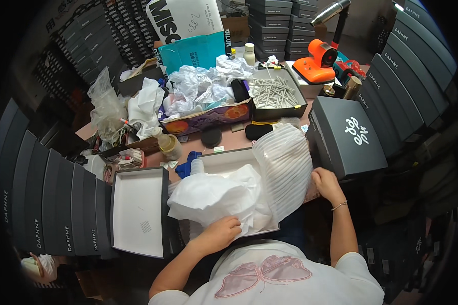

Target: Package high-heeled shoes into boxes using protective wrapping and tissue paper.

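In front of me lies an open shoe box (229, 158) with a pale inside. White tissue paper (208, 195) is crumpled over its left part and hides what lies beneath. At the near edge of the paper, my left hand (221, 235) is closed, its fingers gripping the sheet. A ribbed white foam sheet (284, 170) rises over the right side of the box. My right hand (328, 187) has its fingers curled closed at the right edge of that foam; the fingertips are partly hidden. To the left of the box stands the box lid (139, 211), inner side showing.
Dark shoe boxes (56, 203) are stacked at the left, with more (402, 76) at the right beside a closed dark box (348, 134). Behind are a carton of crumpled paper (203, 119), a tray of white sticks (276, 91), an orange device (315, 63) and a small bottle (167, 143).
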`<state>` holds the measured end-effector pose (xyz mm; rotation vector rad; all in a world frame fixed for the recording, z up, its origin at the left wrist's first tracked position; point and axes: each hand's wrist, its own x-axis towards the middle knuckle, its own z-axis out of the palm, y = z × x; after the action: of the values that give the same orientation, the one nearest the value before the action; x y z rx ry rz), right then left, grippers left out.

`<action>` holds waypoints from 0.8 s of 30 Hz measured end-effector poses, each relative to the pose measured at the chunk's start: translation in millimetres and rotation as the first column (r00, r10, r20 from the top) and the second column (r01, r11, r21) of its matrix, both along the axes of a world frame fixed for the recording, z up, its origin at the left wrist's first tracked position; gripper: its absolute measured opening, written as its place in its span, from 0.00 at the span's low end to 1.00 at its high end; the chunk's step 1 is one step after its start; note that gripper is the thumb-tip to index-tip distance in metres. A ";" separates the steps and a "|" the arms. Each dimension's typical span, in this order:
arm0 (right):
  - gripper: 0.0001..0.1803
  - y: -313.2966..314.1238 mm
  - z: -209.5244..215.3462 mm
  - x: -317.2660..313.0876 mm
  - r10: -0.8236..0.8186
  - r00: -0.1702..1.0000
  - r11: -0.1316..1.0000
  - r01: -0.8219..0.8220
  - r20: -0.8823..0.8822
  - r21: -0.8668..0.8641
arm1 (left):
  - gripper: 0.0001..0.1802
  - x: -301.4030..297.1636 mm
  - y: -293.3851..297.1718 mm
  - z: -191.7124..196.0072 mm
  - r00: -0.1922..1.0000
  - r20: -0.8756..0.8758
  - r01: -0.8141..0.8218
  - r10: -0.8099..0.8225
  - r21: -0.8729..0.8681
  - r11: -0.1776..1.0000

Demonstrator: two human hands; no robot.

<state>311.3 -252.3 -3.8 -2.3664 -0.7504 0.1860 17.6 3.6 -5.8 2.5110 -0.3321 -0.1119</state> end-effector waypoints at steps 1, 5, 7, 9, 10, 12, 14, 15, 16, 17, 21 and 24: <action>0.19 -5.3 -15.0 -4.2 0.066 0.997 0.974 -0.073 -0.042 -0.213 | 0.11 -4.4 -3.3 5.2 0.997 -0.016 -0.080 0.080 -0.041 0.996; 0.15 26.6 -41.4 -65.9 0.176 0.846 0.969 -0.059 -0.503 0.239 | 0.17 -25.7 -21.4 40.9 0.864 -0.173 -0.489 0.472 -0.068 0.870; 0.15 53.5 -8.2 -89.9 0.365 0.923 0.876 -0.295 -0.125 0.381 | 0.26 -14.7 -39.5 48.0 0.804 -0.135 -0.590 0.580 -0.057 0.805; 0.17 81.2 -1.0 -107.6 0.520 0.850 0.824 -0.526 0.088 0.212 | 0.27 -8.4 -42.4 10.4 0.821 0.005 -0.571 0.571 -0.004 0.821; 0.17 95.4 5.0 -107.6 0.657 0.723 0.658 -0.688 0.213 0.305 | 0.27 -8.0 -43.3 -21.8 0.818 0.079 -0.572 0.569 0.016 0.820; 0.24 97.0 -16.4 -89.5 0.674 0.739 0.697 -0.643 0.017 0.317 | 0.23 -27.1 -13.3 -90.2 0.862 0.170 -0.501 0.478 0.145 0.853; 0.28 80.9 -15.1 -55.9 0.354 0.929 0.890 -0.370 0.109 0.266 | 0.21 -31.6 -7.6 -76.2 0.779 0.205 -0.561 0.593 -0.193 0.805; 0.31 74.7 -11.4 -39.7 0.278 0.947 0.940 -0.303 0.162 0.158 | 0.20 -30.1 -9.2 -66.1 0.791 0.100 -0.565 0.603 -0.256 0.784; 0.34 70.5 -7.5 -28.8 0.208 0.954 0.973 -0.223 0.217 0.049 | 0.20 -24.4 -11.4 -53.0 0.798 -0.014 -0.575 0.602 -0.318 0.754; 0.37 70.2 -2.5 -23.6 0.203 0.973 0.979 -0.199 0.111 -0.045 | 0.20 -17.7 -13.7 -43.0 0.801 -0.133 -0.586 0.583 -0.374 0.719; 0.44 84.6 -26.7 -22.0 0.148 0.987 0.987 -0.144 0.055 -0.078 | 0.20 7.5 -22.9 -38.8 0.882 0.152 -0.468 0.445 0.191 0.863; 0.39 65.8 -10.9 -29.4 0.078 0.992 0.996 -0.074 0.095 -0.048 | 0.20 0.1 17.2 -77.2 0.902 0.233 -0.412 0.365 0.204 0.888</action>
<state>282.0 -186.5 -14.7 -2.4049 -0.8918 0.1216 17.8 20.9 -83.0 2.7909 0.1308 0.2642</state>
